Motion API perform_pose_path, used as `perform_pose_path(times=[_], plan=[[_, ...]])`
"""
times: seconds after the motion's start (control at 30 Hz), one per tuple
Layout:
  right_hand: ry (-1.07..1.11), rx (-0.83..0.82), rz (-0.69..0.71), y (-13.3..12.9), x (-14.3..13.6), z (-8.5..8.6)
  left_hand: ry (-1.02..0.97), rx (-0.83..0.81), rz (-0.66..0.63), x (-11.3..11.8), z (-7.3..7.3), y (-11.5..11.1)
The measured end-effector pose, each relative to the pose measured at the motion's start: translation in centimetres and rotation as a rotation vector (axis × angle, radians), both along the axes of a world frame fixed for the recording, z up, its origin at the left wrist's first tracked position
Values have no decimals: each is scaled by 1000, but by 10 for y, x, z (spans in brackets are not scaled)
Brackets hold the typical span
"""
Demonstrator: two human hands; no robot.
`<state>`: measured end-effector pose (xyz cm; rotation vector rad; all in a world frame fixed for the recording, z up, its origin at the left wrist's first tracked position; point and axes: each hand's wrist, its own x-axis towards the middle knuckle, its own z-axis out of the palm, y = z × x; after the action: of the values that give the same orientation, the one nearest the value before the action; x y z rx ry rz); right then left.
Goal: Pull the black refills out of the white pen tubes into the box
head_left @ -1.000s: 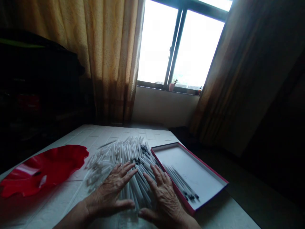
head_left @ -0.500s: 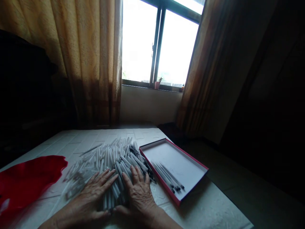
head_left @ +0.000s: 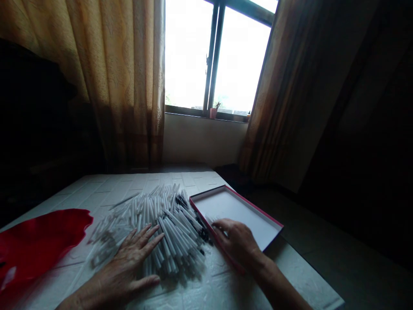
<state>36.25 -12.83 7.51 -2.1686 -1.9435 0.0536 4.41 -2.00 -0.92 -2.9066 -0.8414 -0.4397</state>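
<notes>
Head view: can see left hand (head_left: 133,255) spread wide on pale sticks (head_left: 176,241) piled beside the open box (head_left: 253,217) on the table (head_left: 306,277); also right hand (head_left: 238,241) curled narrow over the box (can't tell if gripping anything, tbh)

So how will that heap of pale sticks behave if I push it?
The heap of pale sticks will probably shift and spread, since they lie loose and crossed. Each looks slim and straight, so likely light and stiff. They look round, so may roll.
</notes>
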Motion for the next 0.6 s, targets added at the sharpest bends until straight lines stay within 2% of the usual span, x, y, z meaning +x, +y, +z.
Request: perform_pose_path(times=[0.1,0.2,0.4,0.6], plan=[[-53,-63,-156,5,39,6,-78,113,12,2,-4,8],[-78,-177,-215,2,60,2,-99,166,27,5,1,11],[-97,-281,-242,-6,56,-2,-158,249,3,7,13,10],[-122,-264,-282,-2,45,-5,-184,180,28,6,12,10]])
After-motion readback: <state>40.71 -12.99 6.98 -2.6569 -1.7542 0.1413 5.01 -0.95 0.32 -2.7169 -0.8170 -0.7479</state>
